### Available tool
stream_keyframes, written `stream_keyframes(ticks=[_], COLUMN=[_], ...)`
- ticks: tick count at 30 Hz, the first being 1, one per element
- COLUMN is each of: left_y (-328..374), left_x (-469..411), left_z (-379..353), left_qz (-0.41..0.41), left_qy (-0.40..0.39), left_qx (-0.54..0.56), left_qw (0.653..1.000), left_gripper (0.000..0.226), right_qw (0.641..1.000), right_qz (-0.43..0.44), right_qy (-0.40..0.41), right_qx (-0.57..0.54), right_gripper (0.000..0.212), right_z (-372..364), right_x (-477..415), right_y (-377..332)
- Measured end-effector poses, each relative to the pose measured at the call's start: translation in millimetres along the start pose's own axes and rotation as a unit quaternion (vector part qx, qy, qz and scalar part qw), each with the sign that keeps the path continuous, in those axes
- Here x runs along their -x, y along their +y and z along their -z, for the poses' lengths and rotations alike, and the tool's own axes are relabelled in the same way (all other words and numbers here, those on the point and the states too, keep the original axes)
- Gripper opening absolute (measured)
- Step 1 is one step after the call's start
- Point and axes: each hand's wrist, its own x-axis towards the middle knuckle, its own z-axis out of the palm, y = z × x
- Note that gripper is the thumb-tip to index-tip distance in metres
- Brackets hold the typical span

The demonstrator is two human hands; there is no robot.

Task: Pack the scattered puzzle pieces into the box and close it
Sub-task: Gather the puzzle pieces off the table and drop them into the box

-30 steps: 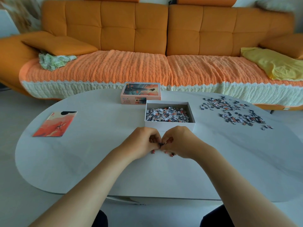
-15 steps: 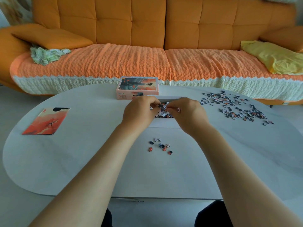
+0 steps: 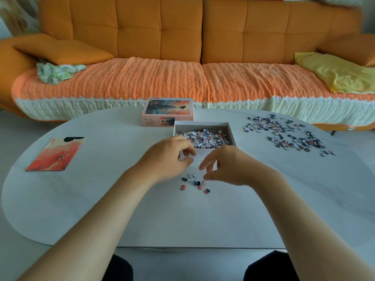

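The open white box point(image 3: 231, 130) stands mid-table with a layer of puzzle pieces inside. Its pink lid point(image 3: 167, 112) lies just behind it to the left. A small cluster of loose pieces point(image 3: 195, 183) lies on the table in front of the box. A big scatter of pieces point(image 3: 284, 133) covers the table's right side. My left hand point(image 3: 168, 157) and my right hand point(image 3: 225, 165) hover between the box's front wall and the small cluster, fingers loosely curled and holding nothing that I can see.
An orange reference picture card point(image 3: 55, 154) lies on the left of the grey oval table point(image 3: 203, 216). An orange sofa point(image 3: 182, 57) with a knitted cover, cushions and a yellow cloth point(image 3: 334, 73) runs behind the table.
Both hands lifted pinched pieces from the near table to the box, released them there, and have now come back down toward the small cluster in front of the box.
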Motion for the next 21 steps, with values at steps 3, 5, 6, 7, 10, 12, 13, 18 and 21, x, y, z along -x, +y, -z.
stream_keyframes(ticks=[3, 5, 6, 7, 10, 12, 13, 18, 21], left_y=[-3.7, -7.9, -9.5, -10.9, -9.2, -7.0, -6.6, -4.1, -1.5], left_x=[15.6, 23.6, 26.1, 27.8, 30.1, 30.9, 31.1, 28.6, 26.4], left_z=[-1.9, -4.1, -5.2, -6.3, -9.4, -9.8, -9.4, -7.3, -8.5], left_qz=[0.034, 0.044, 0.045, 0.046, 0.049, 0.053, 0.054, 0.016, -0.006], left_qy=[-0.121, -0.166, -0.167, -0.160, -0.139, -0.137, -0.137, -0.130, -0.126], left_qx=[-0.013, -0.032, -0.031, -0.019, 0.031, 0.046, 0.048, 0.000, -0.043], left_qw=[0.992, 0.985, 0.984, 0.986, 0.989, 0.988, 0.988, 0.991, 0.991], left_gripper=[0.026, 0.040, 0.040, 0.034, 0.014, 0.011, 0.011, 0.013, 0.015], right_qw=[0.999, 0.999, 0.999, 0.999, 0.997, 0.997, 0.997, 0.998, 0.999], right_qz=[-0.019, -0.028, -0.034, -0.043, -0.063, -0.073, -0.074, -0.060, -0.050], right_qy=[-0.045, -0.034, -0.024, -0.016, -0.004, 0.000, 0.002, -0.001, -0.002], right_qx=[0.005, -0.001, -0.010, -0.021, -0.034, -0.033, -0.030, -0.014, 0.010], right_gripper=[0.029, 0.024, 0.020, 0.017, 0.017, 0.019, 0.019, 0.008, 0.002], right_z=[-7.5, -10.7, -11.9, -13.4, -17.8, -19.5, -20.0, -19.2, -17.9], right_x=[5.5, 8.2, 9.0, 8.9, 6.5, 4.8, 4.0, 4.0, 3.1], right_y=[-2.6, -5.0, -6.7, -8.1, -12.3, -13.2, -12.9, -15.6, -17.5])
